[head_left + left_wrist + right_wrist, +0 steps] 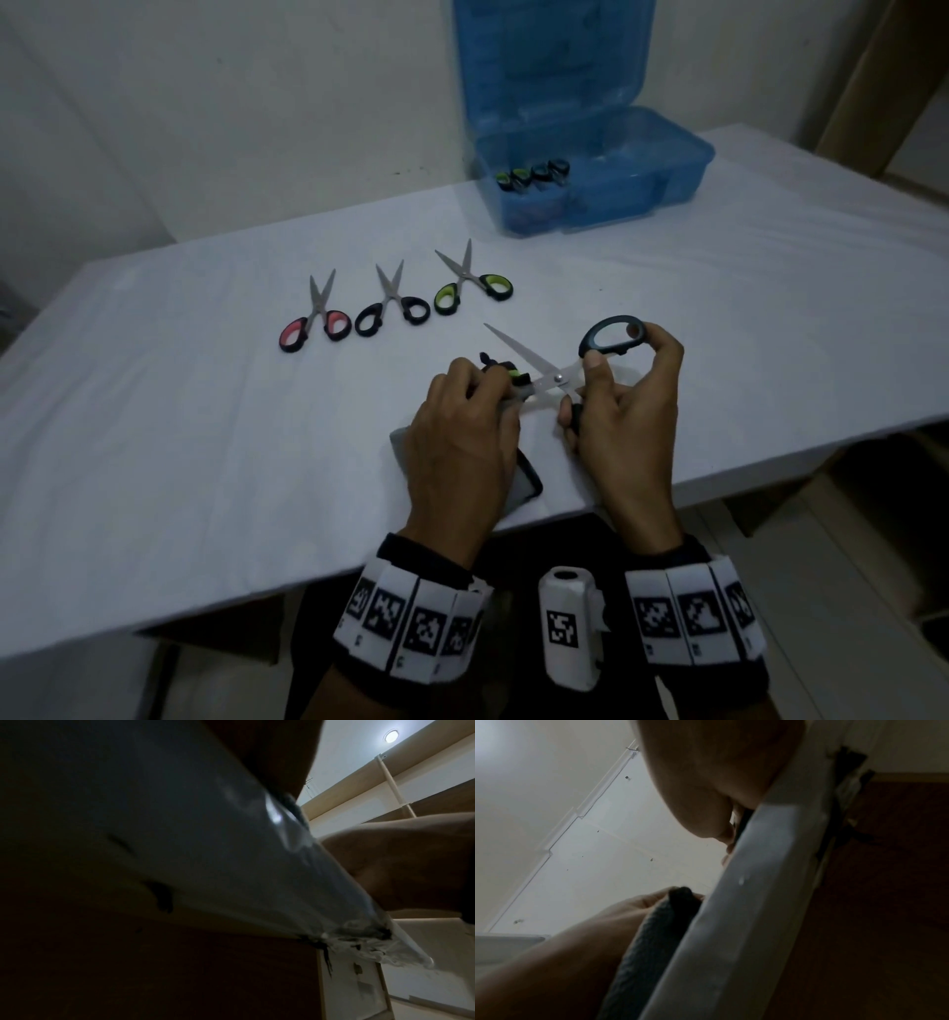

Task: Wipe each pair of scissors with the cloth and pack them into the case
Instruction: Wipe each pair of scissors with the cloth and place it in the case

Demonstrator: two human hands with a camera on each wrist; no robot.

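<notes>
My right hand (621, 354) grips the dark handles of a large pair of scissors (560, 379) just above the table's near edge, with the blades spread apart. My left hand (493, 383) pinches a grey, black-edged cloth (513, 488) around the lower blade, which the cloth and fingers hide. In the right wrist view the cloth (649, 943) shows under the left hand (577, 953). Three smaller scissors lie in a row: pink-handled (316, 326), black-handled (393, 308) and green-handled (470, 285). The open blue case (667, 174) stands at the back with several scissors (534, 174) inside.
The white table (205, 411) ends just behind my wrists, and its right edge runs off near the case. The case lid (554, 67) stands upright against the wall. Both wrist views look up from below the table edge (744, 902) and are dim.
</notes>
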